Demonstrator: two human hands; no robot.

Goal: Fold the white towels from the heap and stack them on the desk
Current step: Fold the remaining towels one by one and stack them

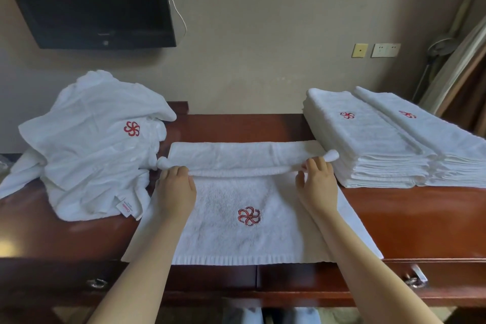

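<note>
A white towel with a red flower emblem lies spread on the desk in front of me, its far part folded over into a band. My left hand grips the fold's left end, fingers curled over the edge. The fold's right end is pinched by my right hand. A heap of unfolded white towels sits at the left. Two stacks of folded towels stand at the right.
A dark television hangs on the wall above the heap. Wall sockets are at the right, with a fan and curtain beyond. Drawer handles show along the desk's front edge.
</note>
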